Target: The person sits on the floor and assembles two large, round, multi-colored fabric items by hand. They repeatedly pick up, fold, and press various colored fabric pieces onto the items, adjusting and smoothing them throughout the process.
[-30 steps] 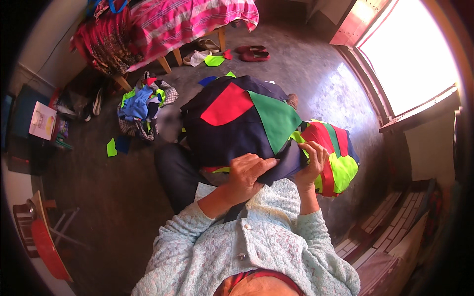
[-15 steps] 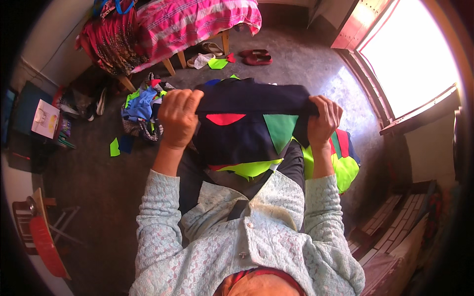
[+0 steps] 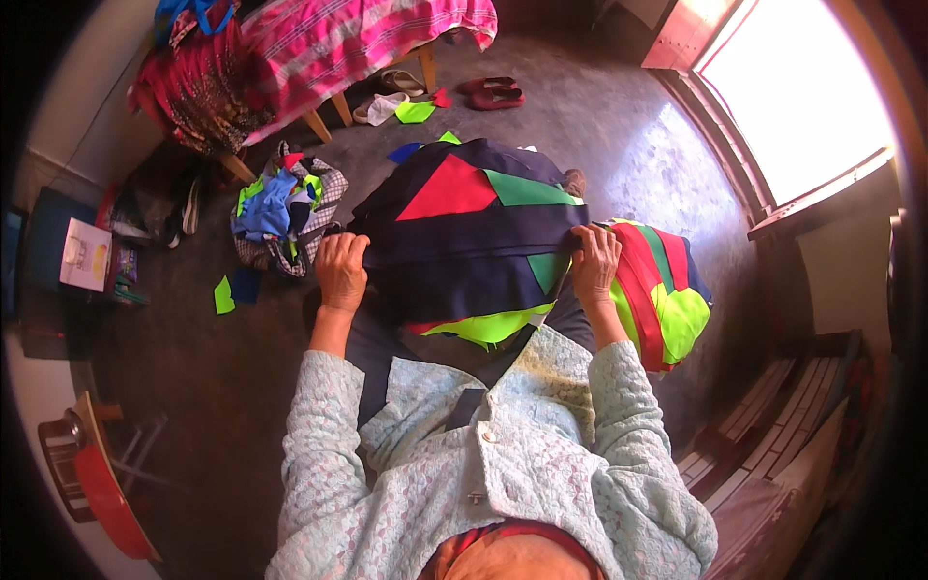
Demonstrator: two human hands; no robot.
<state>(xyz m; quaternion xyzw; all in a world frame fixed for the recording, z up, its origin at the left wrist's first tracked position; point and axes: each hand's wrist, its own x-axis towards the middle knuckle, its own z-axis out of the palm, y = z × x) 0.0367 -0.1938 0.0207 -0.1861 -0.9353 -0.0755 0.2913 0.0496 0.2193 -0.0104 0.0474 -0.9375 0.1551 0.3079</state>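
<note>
A dark navy strip of cloth (image 3: 464, 235) stretches between my two hands, pulled straight across my knees. My left hand (image 3: 341, 272) is closed on its left end, and my right hand (image 3: 594, 263) grips the right end. The strip lies across a larger navy patchwork cloth (image 3: 435, 285) spread over my lap and beyond. On that cloth are a red triangular patch (image 3: 451, 187) and green patches, and a yellow-green edge shows at its near side. Whether the strip is joined to the patchwork I cannot tell.
A bundle of red, green and yellow-green cloth (image 3: 667, 300) lies right of my knees. At left sits a checked bag (image 3: 327, 184) of scraps, with loose scraps (image 3: 223, 295) nearby. Red shoes (image 3: 493, 94) and a pink-covered bed (image 3: 338, 48) are farther off; a bench (image 3: 764, 425) is at right.
Both hands have come down toward my lap and slightly left, lowering the raised cloth. The red triangle and upper green patch beyond the strip are now uncovered.
</note>
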